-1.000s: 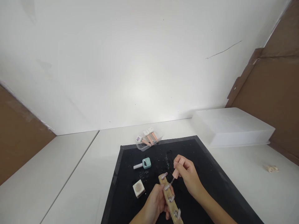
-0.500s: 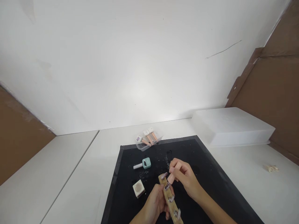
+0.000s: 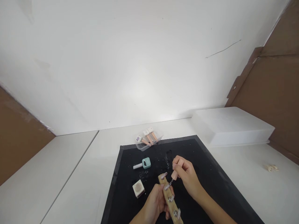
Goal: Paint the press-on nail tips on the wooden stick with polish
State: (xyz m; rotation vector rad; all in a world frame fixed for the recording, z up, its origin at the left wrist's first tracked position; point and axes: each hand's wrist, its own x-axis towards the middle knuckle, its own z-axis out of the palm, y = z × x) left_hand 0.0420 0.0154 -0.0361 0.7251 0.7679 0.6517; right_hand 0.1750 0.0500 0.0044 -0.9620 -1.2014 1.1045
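Four glossy nail tips (image 3: 163, 175) line one wooden strip (image 3: 171, 203), low centre of frame, which our left hand (image 3: 153, 205) clasps, fingers curled. Our right hand (image 3: 188, 180) pinches one slim pink brush cap (image 3: 174, 174).

The left hand (image 3: 154, 203) is cut at the wrist by the bottom edge, and its fingers cover the left side of the wooden strip (image 3: 174, 209). The near end of this strip also leaves the picture at the bottom. The forearm behind the right hand (image 3: 188, 177) runs out at the same edge. Below the pink brush handle (image 3: 174, 175), between the right fingers, the bristles are too small to tell if they touch the nail tip (image 3: 166, 187). Beyond both hands, the labels in the clear tray (image 3: 142, 147) cannot be read. Far to the right of the right hand, a small pale thing (image 3: 271, 168) is too small to tell. The black mat (image 3: 210, 186) is cut off under both arms.
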